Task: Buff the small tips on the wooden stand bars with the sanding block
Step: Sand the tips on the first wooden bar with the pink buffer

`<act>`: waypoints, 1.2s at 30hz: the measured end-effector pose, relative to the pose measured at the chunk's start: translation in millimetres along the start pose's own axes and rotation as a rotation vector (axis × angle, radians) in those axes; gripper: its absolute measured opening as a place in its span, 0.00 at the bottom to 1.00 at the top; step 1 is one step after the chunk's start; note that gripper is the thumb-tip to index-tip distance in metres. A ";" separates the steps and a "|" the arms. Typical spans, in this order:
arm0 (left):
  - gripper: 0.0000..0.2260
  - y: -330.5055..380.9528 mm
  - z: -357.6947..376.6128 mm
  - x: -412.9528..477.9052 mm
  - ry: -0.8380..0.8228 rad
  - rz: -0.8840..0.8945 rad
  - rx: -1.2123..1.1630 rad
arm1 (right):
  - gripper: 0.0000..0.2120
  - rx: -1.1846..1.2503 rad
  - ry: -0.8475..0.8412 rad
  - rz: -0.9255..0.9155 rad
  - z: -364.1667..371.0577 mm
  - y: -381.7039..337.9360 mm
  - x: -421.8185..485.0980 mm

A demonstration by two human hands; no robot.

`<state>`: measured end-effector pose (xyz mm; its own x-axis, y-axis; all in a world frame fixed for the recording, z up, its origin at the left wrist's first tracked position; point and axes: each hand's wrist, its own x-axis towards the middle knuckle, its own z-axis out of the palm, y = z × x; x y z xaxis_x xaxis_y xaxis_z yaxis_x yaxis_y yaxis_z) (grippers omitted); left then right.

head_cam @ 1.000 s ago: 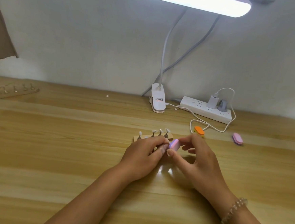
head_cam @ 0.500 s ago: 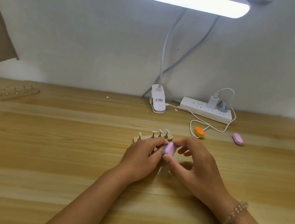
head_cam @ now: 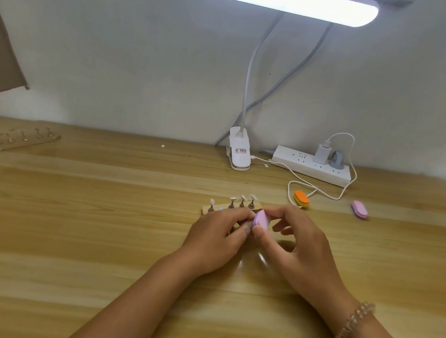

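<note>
right hand [head_cam: 300,245] pinching pink sanding block [head_cam: 262,220], left hand [head_cam: 215,239] curled beside it

Item, worn on your right wrist: one bracelet of pale translucent round beads [head_cam: 352,327], single strand, glossy. Your left hand [head_cam: 216,237] and right hand [head_cam: 298,244]: bare, as are both forearms.

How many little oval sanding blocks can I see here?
3: a pink block pinched in the right hand, an orange block near the power strip, a second pink block farther right. None looks hidden.
</note>
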<state>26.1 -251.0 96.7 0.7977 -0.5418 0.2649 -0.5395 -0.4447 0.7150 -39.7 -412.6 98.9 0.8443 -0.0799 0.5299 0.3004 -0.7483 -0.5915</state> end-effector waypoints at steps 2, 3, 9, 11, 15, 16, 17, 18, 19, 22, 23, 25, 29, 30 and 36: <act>0.11 0.1 0.1 0.3 0.004 0.001 -0.017 | 0.12 0.030 -0.019 0.004 -0.4 -0.8 -0.3; 0.12 -0.5 0.1 0.4 0.006 0.003 -0.015 | 0.11 0.043 -0.019 0.041 -0.9 1.2 1.3; 0.11 -4.7 0.6 1.6 -0.003 -0.001 0.012 | 0.16 -0.018 -0.014 -0.066 -0.1 -5.9 -1.6; 0.11 -5.4 0.9 1.8 0.002 -0.005 0.025 | 0.14 0.005 -0.013 -0.008 -0.4 -2.7 0.2; 0.07 -5.0 2.0 0.6 0.002 -0.007 -0.005 | 0.10 0.001 0.017 0.067 -2.1 3.9 3.1; 0.07 -4.9 1.8 0.6 0.002 -0.005 -0.017 | 0.11 -0.018 0.021 0.022 -1.2 1.4 1.6; 0.08 -5.0 1.5 0.9 0.002 -0.003 -0.022 | 0.12 -0.023 0.019 -0.019 -0.1 -1.0 0.0; 0.09 -5.2 1.2 1.3 0.004 -0.002 -0.025 | 0.13 -0.018 0.010 -0.030 0.4 -2.1 -0.5; 0.09 -6.0 1.2 1.7 0.006 -0.001 -0.028 | 0.13 -0.009 0.005 -0.005 0.1 -0.6 0.6; 0.07 -6.9 1.8 1.0 0.010 -0.004 -0.052 | 0.10 -0.014 0.010 0.073 -2.4 5.5 3.2; 0.07 -6.8 1.9 1.0 0.011 -0.004 -0.063 | 0.10 -0.028 0.018 0.044 -2.3 3.6 2.6; 0.10 -6.4 1.5 1.3 0.015 -0.004 -0.068 | 0.14 -0.048 0.020 -0.042 -0.5 -0.8 -0.1; 0.08 -7.2 1.7 1.9 0.018 -0.005 -0.098 | 0.09 -0.011 0.001 0.069 -1.7 6.3 3.6; 0.08 -6.6 1.8 1.7 0.020 -0.004 -0.108 | 0.08 -0.016 0.007 0.086 -2.6 7.7 4.0; 0.10 -6.7 1.5 2.8 0.029 -0.007 -0.122 | 0.13 -0.045 0.019 -0.014 -1.1 -0.6 1.1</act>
<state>31.6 -250.7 91.7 0.8096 -0.5174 0.2771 -0.4986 -0.3572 0.7898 -39.5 -413.0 100.5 0.8317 -0.0816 0.5492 0.2909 -0.7784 -0.5563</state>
